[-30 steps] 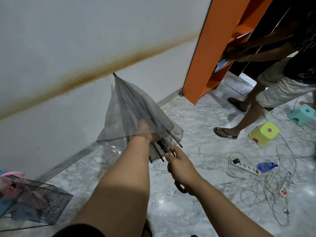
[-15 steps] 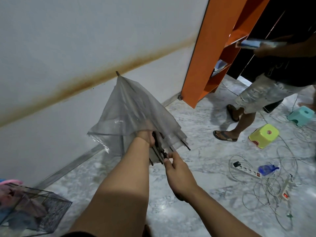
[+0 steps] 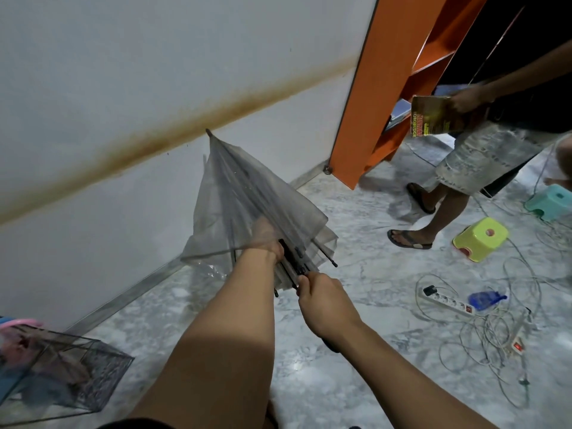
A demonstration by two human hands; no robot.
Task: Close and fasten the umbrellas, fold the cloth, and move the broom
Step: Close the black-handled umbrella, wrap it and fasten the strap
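Umbrella (image 3: pixel 247 193): clear plastic canopy, collapsed into a loose cone, held in the air in front of the white wall (image 3: pixel 123 72), tip up and away, rib ends toward the person. Left hand (image 3: pixel 266 239) is inside the canopy skirt, seen through the film, fingers wrapped round the bundled ribs and shaft. Right hand (image 3: pixel 322 301) is just below it, fingertips pinching the dark rib tips or strap end; cannot tell which. A dark curved piece, likely the handle, shows under the right wrist.

Handling, my read: light, thin film, slippery and crinkly, springs back open unless kept bunched. Ribs are thin and bendable, tips can snag. Best hold is round the rib bundle near the skirt, where the left hand is; wrap the film one way, then the strap.

Containers: wire mesh basket (image 3: pixel 68 366) on the marble floor (image 3: pixel 356 212) at lower left, holding pink and bluish soft items, too blurred to name.

Further out: orange shelf (image 3: pixel 365 119), another person holding a book (image 3: pixel 433 119), green stool (image 3: pixel 479 239), power strip (image 3: pixel 445 301) amid loose cables.
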